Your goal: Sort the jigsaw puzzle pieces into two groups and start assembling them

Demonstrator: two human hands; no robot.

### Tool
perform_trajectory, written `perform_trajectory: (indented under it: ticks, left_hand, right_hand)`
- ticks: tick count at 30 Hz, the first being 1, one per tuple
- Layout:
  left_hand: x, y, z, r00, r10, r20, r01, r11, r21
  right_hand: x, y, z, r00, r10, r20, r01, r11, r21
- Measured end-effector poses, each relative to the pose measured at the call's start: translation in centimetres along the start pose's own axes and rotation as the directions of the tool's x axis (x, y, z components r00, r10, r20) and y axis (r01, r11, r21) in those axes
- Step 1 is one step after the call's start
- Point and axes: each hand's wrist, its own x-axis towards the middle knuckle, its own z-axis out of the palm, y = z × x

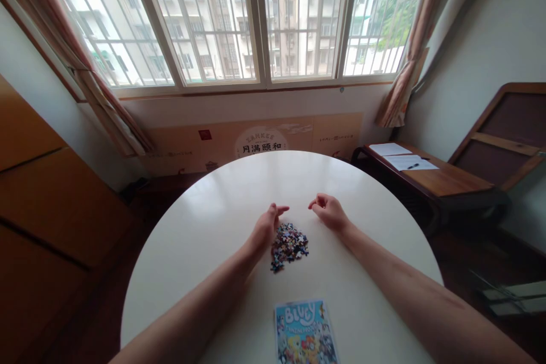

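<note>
Left hand (268, 223) half open, seemingly empty, beside puzzle pieces (290, 243); right hand (329, 212) loosely curled, contents unclear — guide pieces gently.

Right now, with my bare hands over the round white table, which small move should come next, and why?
Perhaps nudge a few small multicoloured jigsaw pieces rightward with the bare left hand, to spread them. They lie crowded in one pile, the left hand is beside it, and bare surface of the round white table shows between the pile and the right forearm.

A home's room, by its curtains (398, 96), barred window (261, 28) and round table (191, 227).
</note>
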Motion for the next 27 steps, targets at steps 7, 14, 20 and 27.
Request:
perform_trajectory:
  ticks: [7, 14, 20, 27]
  left_hand:
    - [-1.3, 0.5, -5.7, 0.998, 0.054, 0.008, -0.049, 0.817, 0.575]
    - [-3.0, 1.3, -7.3, 0.994, -0.097, -0.052, 0.094, 0.496, 0.863]
    - [-2.8, 0.6, -6.6, 0.993, -0.116, 0.008, 0.055, 0.531, 0.846]
    - [-3.3, 2.2, -5.6, 0.981, -0.193, 0.017, 0.095, 0.556, 0.826]
  right_hand:
    - [-2.5, -3.7, 0.6, 0.943, -0.23, 0.239, 0.233, 0.972, 0.018]
    - [-4.2, -4.9, 2.1, 0.687, -0.325, 0.65, 0.53, 0.836, -0.142]
    - [-4.4, -5.5, 2.3, 0.62, -0.291, 0.729, 0.594, 0.78, -0.194]
    - [-4.8, -6.3, 1.8, 0.539, -0.32, 0.779, 0.654, 0.741, -0.148]
